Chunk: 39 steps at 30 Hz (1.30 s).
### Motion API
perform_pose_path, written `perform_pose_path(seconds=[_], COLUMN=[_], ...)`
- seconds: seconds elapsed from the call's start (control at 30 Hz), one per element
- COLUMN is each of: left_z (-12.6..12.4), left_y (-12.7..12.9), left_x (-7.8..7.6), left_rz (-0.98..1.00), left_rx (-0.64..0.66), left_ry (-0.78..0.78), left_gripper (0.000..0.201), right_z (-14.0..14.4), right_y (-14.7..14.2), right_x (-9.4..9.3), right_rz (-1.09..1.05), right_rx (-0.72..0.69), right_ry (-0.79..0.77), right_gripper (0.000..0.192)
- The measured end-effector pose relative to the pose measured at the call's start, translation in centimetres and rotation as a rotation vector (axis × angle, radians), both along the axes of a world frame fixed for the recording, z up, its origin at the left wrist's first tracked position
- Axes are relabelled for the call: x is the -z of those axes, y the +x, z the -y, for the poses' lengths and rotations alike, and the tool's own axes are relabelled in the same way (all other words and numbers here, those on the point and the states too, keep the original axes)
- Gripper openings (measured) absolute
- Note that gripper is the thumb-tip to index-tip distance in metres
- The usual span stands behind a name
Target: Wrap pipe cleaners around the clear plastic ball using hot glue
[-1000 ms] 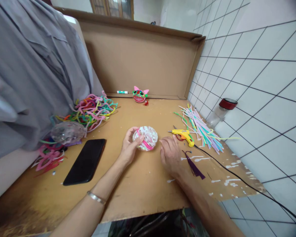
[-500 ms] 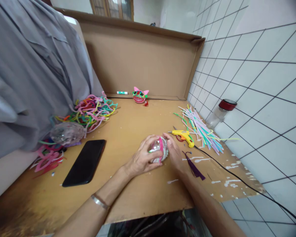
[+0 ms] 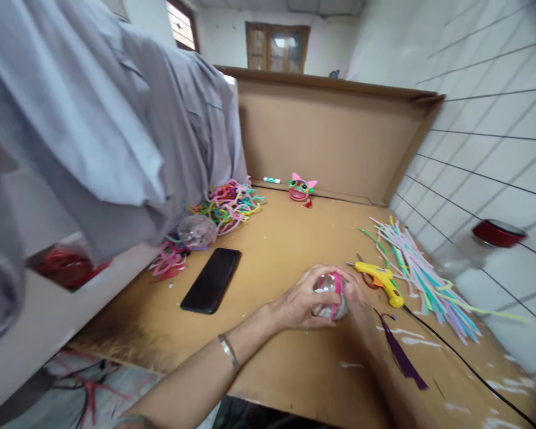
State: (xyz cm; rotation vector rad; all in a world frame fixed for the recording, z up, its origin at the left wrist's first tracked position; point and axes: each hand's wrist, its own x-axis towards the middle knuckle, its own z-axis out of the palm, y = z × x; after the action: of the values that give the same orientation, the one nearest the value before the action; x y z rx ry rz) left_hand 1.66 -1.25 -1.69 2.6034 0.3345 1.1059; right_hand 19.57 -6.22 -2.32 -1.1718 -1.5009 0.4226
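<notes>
Now both hands cup the ball [image 3: 331, 295] just above the bench [image 3: 272, 250]: left hand [image 3: 300, 301] fingers gripping it, right hand [image 3: 357, 304] closed on its right side. Glue gun [image 3: 379, 277] just right, phone [image 3: 211, 288] left.

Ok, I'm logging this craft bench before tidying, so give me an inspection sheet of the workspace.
Surface: cardboard sheet, flecked with white glue.
Job's things: ball, clear with pink and white wrapping, held off the surface.
Clutter: glue gun, straight pipe cleaners, tangled pipe cleaners, phone, purple tassel, cat figure, marker, jar.
Grippers: left hand and right hand both clasp the ball.
Cables: black cord from the glue gun.
Surroundings: grey cloth, tiled wall.
</notes>
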Motion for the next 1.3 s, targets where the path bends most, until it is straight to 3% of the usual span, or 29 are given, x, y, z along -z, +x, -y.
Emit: perform_pose_path(seconds=[0.2, 0.53, 0.83, 1.1, 1.3], left_z=[-0.3, -0.3, -0.4, -0.7, -1.9], left_y=[0.0, 0.1, -0.5, -0.3, 0.3], left_x=[-0.3, -0.2, 0.3, 0.3, -0.4], left_rz=[0.029, 0.116, 0.170, 0.191, 0.197], left_rx=[0.029, 0.098, 0.127, 0.080, 0.009], left_ry=[0.001, -0.003, -0.262, -0.348, -0.471], left_gripper=[0.045, 0.034, 0.040, 0.040, 0.048], right_z=[-0.2, 0.1, 0.9, 0.7, -1.4], right_y=[0.1, 0.0, -1.0, -1.1, -0.9], right_x=[0.6, -0.5, -1.4, -0.6, -0.8], right_rz=[0.021, 0.063, 0.067, 0.089, 0.029], right_rx=[0.016, 0.077, 0.015, 0.002, 0.032], right_ry=[0.025, 0.091, -0.027, -0.015, -0.013], right_gripper=[0.039, 0.042, 0.047, 0.047, 0.051])
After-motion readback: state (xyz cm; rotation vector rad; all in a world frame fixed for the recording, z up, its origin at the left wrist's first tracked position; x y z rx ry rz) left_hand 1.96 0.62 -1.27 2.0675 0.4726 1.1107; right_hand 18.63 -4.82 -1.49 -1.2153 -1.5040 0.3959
